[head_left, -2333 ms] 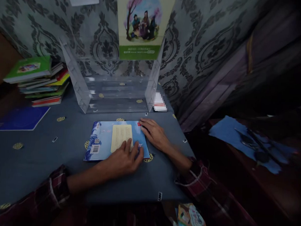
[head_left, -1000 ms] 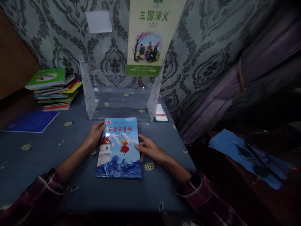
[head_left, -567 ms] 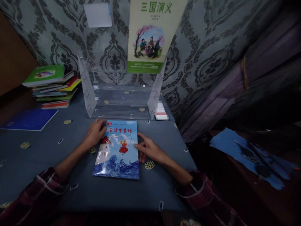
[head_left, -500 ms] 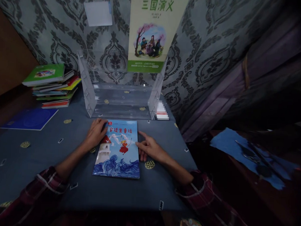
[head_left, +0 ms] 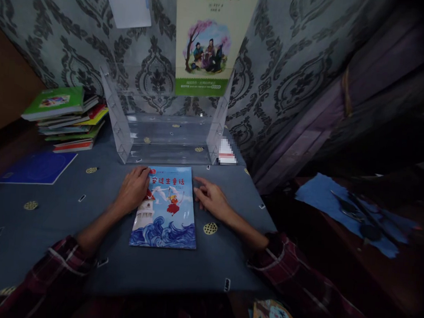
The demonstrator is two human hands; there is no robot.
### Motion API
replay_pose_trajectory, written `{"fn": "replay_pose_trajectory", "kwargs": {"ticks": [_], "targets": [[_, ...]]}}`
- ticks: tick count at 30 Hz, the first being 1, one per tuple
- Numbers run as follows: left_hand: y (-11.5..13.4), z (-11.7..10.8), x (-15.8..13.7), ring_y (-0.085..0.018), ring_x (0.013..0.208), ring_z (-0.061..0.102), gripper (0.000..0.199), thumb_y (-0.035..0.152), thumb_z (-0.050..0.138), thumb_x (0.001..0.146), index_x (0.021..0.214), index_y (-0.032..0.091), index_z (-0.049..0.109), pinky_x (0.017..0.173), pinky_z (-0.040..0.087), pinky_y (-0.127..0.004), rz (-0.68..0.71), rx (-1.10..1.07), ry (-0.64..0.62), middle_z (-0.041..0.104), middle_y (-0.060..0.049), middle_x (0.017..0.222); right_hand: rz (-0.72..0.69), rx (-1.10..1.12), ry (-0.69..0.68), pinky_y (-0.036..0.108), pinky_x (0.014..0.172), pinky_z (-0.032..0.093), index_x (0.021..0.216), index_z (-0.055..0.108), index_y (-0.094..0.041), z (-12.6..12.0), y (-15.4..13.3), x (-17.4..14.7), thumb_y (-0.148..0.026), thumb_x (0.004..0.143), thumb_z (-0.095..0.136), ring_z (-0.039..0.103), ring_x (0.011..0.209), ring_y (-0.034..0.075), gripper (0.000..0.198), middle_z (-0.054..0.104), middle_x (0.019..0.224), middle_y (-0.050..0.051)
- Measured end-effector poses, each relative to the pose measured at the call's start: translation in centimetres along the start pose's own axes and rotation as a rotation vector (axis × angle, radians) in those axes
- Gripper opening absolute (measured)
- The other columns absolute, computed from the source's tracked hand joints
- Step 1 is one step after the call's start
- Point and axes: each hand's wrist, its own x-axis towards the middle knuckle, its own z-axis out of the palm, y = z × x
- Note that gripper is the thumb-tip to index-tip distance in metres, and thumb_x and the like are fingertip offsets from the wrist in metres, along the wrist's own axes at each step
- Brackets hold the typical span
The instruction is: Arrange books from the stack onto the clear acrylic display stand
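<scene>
A thin blue children's book lies flat and closed on the table, its cover showing a red-dressed figure, a white tower and waves. At its upper left edge rests my left hand, with loosely bent fingertips touching the edge and its thumb out of sight. Close beside the right edge is my right hand, index finger stretched forward and the other fingers loosely curled. A small gap shows between it and the book. Just behind the book stands a clear acrylic stepped rack with bare lower tiers.
A pale green book stands upright at the back of the rack. On the left are a stack of books and a flat blue book. A pixelated white item sits right of the rack. A blue cloth lies beyond the table's right edge.
My right hand has come slightly away from the book's right edge, and its lower fingers have drawn in. The view has tilted down a little; the book lies where it was.
</scene>
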Motion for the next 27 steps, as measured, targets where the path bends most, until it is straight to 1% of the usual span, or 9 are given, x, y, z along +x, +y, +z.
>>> {"fn": "replay_pose_trajectory", "kwargs": {"ticks": [2,4,5,7,10,13,16,21,27], "targets": [[-0.2,0.0,0.1,-0.03,0.119,0.06,0.037,0.023,0.039,0.099,0.128,0.017,0.06,0.105,0.046,-0.049,-0.018,-0.04,0.003,0.065,-0.016,0.129,-0.153,-0.257,0.122,0.034,0.067,0.058,0.134,0.061,-0.018,0.1,-0.7,0.0,-0.025,0.097,0.05,0.067,0.067,0.019,0.038,0.069,0.079,0.003],[-0.5,0.0,0.2,-0.031,0.119,0.06,0.038,0.024,0.038,0.098,0.128,0.016,0.06,0.106,0.046,-0.049,-0.039,-0.101,0.019,0.066,-0.016,0.128,-0.3,-0.454,0.184,0.04,0.082,0.058,0.128,0.065,-0.018,0.4,-1.7,0.3,-0.02,0.098,0.049,0.069,0.089,0.024,0.034,0.072,0.095,0.01],[-0.7,0.1,0.3,-0.031,0.119,0.061,0.038,0.025,0.038,0.098,0.127,0.016,0.06,0.106,0.047,-0.049,-0.05,-0.138,0.031,0.067,-0.016,0.127,-0.368,-0.518,0.178,0.042,0.088,0.057,0.127,0.066,-0.018,0.8,-2.3,0.6,-0.019,0.098,0.048,0.067,0.098,0.026,0.033,0.072,0.104,0.012],[-1.0,0.2,0.3,-0.029,0.118,0.062,0.038,0.026,0.038,0.097,0.127,0.016,0.058,0.106,0.047,-0.049,-0.069,-0.223,0.056,0.068,-0.015,0.125,-0.49,-0.597,0.09,0.045,0.096,0.055,0.127,0.064,-0.018,2.0,-3.4,1.8,-0.019,0.1,0.048,0.064,0.11,0.027,0.032,0.07,0.117,0.014],[-1.2,0.5,0.2,-0.028,0.121,0.063,0.042,0.025,0.042,0.095,0.134,0.016,0.051,0.108,0.047,-0.048,-0.075,-0.33,0.091,0.068,-0.014,0.127,-0.595,-0.65,-0.06,0.046,0.11,0.048,0.132,0.06,-0.017,4.7,-4.6,4.4,-0.018,0.101,0.05,0.055,0.132,0.026,0.033,0.061,0.142,0.015],[-1.4,0.9,0.0,-0.027,0.129,0.06,0.05,0.022,0.043,0.092,0.142,0.016,0.043,0.111,0.046,-0.048,-0.051,-0.365,0.101,0.066,-0.015,0.134,-0.608,-0.696,-0.144,0.047,0.117,0.041,0.134,0.059,-0.014,7.3,-5.2,7.0,-0.017,0.102,0.049,0.048,0.143,0.026,0.033,0.058,0.147,0.016],[-1.6,1.3,-0.1,-0.026,0.131,0.059,0.054,0.017,0.042,0.091,0.145,0.016,0.04,0.112,0.045,-0.05,-0.037,-0.36,0.096,0.065,-0.015,0.135,-0.597,-0.725,-0.146,0.053,0.12,0.036,0.137,0.056,-0.01,8.7,-5.4,8.2,-0.02,0.105,0.046,0.044,0.147,0.029,0.035,0.057,0.147,0.019],[-2.1,1.8,-0.1,-0.029,0.129,0.06,0.054,0.017,0.043,0.09,0.144,0.016,0.041,0.112,0.045,-0.055,-0.029,-0.338,0.103,0.065,-0.016,0.134,-0.602,-0.757,-0.148,0.055,0.122,0.035,0.138,0.055,-0.01,8.8,-5.4,8.4,-0.025,0.106,0.047,0.042,0.148,0.031,0.037,0.055,0.15,0.02],[-1.7,1.7,-0.2,-0.029,0.126,0.062,0.045,0.02,0.042,0.094,0.139,0.016,0.047,0.107,0.049,-0.052,-0.035,-0.25,0.103,0.066,-0.016,0.133,-0.595,-0.709,-0.136,0.055,0.122,0.036,0.14,0.054,-0.011,8.4,-4.5,8.3,-0.033,0.105,0.051,0.041,0.149,0.031,0.041,0.053,0.152,0.02]]}}
